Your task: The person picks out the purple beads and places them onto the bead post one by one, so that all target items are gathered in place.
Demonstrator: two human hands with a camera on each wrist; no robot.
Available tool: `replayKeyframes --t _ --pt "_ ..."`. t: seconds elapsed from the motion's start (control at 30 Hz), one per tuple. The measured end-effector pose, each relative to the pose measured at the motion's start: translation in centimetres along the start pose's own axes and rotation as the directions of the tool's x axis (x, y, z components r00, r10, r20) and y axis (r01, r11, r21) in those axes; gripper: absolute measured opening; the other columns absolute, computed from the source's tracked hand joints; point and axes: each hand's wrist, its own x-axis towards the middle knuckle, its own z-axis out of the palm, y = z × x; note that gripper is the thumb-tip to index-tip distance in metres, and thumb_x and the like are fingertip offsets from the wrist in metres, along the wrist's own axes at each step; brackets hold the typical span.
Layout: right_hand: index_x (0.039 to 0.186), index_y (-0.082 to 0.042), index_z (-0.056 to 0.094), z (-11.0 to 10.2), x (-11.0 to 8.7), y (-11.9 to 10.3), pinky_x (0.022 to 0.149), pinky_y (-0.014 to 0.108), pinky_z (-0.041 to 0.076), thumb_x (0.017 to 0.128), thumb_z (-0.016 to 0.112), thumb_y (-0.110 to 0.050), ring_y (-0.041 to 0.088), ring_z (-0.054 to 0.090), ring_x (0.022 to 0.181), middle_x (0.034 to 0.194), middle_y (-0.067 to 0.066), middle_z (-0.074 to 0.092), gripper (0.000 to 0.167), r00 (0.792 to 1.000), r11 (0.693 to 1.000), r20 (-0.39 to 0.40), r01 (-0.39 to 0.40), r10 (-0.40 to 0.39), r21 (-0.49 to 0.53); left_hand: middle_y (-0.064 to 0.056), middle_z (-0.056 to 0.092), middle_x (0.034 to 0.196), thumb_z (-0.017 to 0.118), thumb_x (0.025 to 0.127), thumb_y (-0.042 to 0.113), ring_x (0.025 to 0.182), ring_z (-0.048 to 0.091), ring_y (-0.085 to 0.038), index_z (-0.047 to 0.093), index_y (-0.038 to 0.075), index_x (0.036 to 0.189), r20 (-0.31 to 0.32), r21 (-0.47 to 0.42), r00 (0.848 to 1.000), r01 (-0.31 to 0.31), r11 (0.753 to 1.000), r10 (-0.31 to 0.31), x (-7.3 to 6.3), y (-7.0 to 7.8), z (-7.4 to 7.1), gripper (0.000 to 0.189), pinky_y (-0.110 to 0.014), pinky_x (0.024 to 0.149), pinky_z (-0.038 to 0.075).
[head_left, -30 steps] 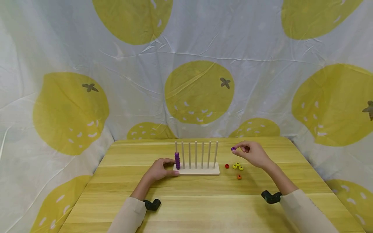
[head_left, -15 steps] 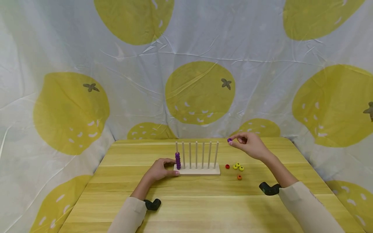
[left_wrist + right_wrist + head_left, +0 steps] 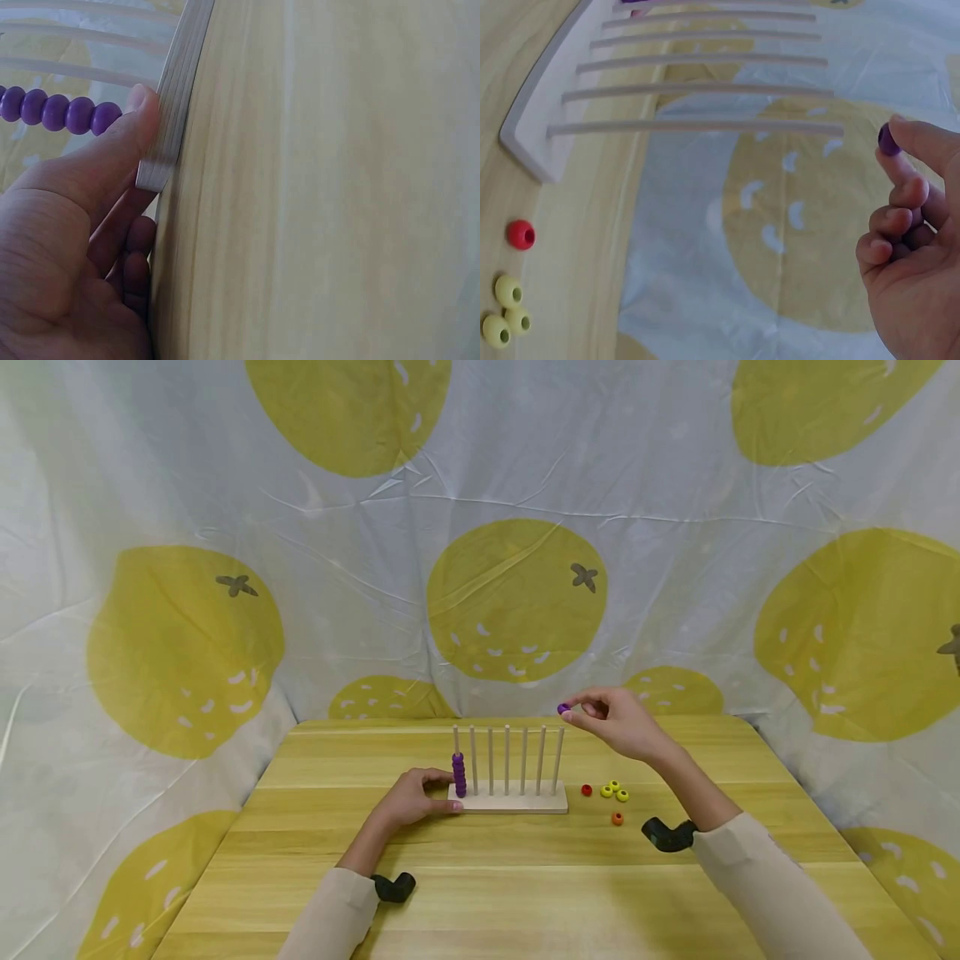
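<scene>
A pale wooden rack (image 3: 510,804) with a row of upright pegs stands on the table. Its leftmost peg carries a stack of purple beads (image 3: 459,775); the other pegs are bare. My left hand (image 3: 410,797) grips the left end of the base, its thumb (image 3: 142,112) along the front edge in the left wrist view. Between thumb and forefinger my right hand (image 3: 618,723) pinches one purple bead (image 3: 564,709), held in the air just above the top of the rightmost peg. In the right wrist view that bead (image 3: 889,139) is apart from the peg tips.
Right of the rack lie a red bead (image 3: 587,790), several beads close together including a yellow bead (image 3: 622,795), and an orange bead (image 3: 617,818) nearer the front. A lemon-print cloth (image 3: 360,593) hangs behind the wooden table (image 3: 510,902).
My right hand has risen and moved left with the purple bead, from above the loose beads to over the rack's right end. The left hand and rack stay in place.
</scene>
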Motion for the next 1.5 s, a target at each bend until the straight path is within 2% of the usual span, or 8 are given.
replayKeyframes --t 0.27,0.6,0.9,1.23,1.5 --pt "0.117 -0.016 0.076 1.3 1.2 -1.7 0.054 0.028 0.032 0.099 0.07 -0.04 0.009 0.028 0.054 0.069 0.002 0.043 0.03 1.0 0.999 0.018 0.008 -0.009 0.037 -0.006 0.071 0.131 0.092 0.077 0.039 0.128 0.061 -0.029 0.073 0.015 0.127 0.008 -0.011 1.0 -0.005 1.0 0.006 0.0 -0.1 0.0 0.058 -0.05 0.112 0.047" --pt "0.116 -0.018 0.077 3.4 2.8 -2.8 0.057 0.028 0.034 0.098 0.073 -0.037 0.012 0.032 0.056 0.07 0.002 0.046 0.027 0.997 0.995 0.037 0.067 -0.069 0.071 -0.006 0.071 0.13 0.092 0.077 0.041 0.127 0.062 -0.029 0.073 0.015 0.127 0.011 -0.003 1.0 0.005 1.0 -0.005 0.1 -0.1 0.0 0.059 -0.05 0.112 0.047" --pt "0.107 -0.021 0.081 5.6 4.3 -4.4 0.06 0.029 0.033 0.096 0.075 -0.034 0.015 0.031 0.058 0.066 0.0 0.04 0.018 0.993 0.993 0.061 0.099 -0.103 0.069 -0.005 0.072 0.129 0.092 0.077 0.041 0.127 0.063 -0.028 0.074 0.017 0.125 0.005 -0.003 1.0 -0.004 1.0 0.004 0.0 -0.1 0.0 0.057 -0.05 0.112 0.047" --pt "0.111 -0.018 0.081 7.7 6.1 -5.8 0.058 0.027 0.032 0.098 0.073 -0.033 0.013 0.03 0.054 0.06 -0.003 0.039 0.021 0.982 0.987 0.099 0.159 -0.162 0.039 -0.006 0.072 0.13 0.091 0.078 0.042 0.127 0.063 -0.029 0.074 0.017 0.126 0.008 0.004 1.0 -0.02 1.0 0.02 0.0 0.0 -0.1 0.057 -0.051 0.112 0.047" --pt "0.11 -0.016 0.082 8.8 6.8 -6.7 0.059 0.026 0.032 0.097 0.075 -0.03 0.013 0.032 0.056 0.06 -0.003 0.04 0.02 0.977 0.986 0.135 0.158 -0.164 0.052 -0.004 0.072 0.13 0.091 0.079 0.039 0.128 0.062 -0.028 0.075 0.021 0.124 0.011 -0.004 1.0 -0.025 1.0 0.025 0.1 -0.1 -0.1 0.051 -0.051 0.112 0.047"
